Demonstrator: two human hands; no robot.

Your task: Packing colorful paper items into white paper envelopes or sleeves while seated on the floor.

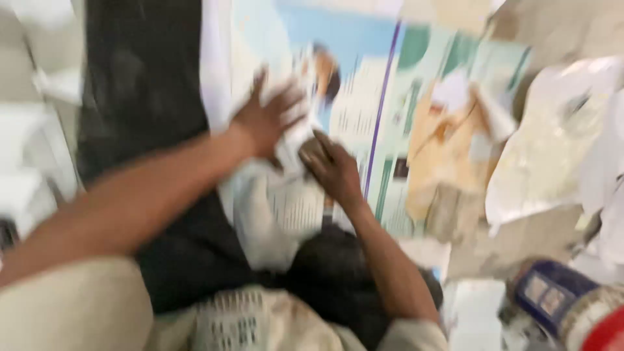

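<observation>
Together, my left hand [266,120], fingers spread, flattens the white paper [292,130] at twelve o'clock; my right hand [331,169], closure blurred, steadies its lower edge.

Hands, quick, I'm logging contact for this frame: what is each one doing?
Left hand: fingers spread, pressing flat on the white paper; holding nothing visible.
Right hand: resting on the same paper; grip too blurred to tell.

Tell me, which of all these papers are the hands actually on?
The white printed sheet at the middle, under the left hand and right hand. The tan torn paper and crumpled white sheet lie untouched further right.
</observation>
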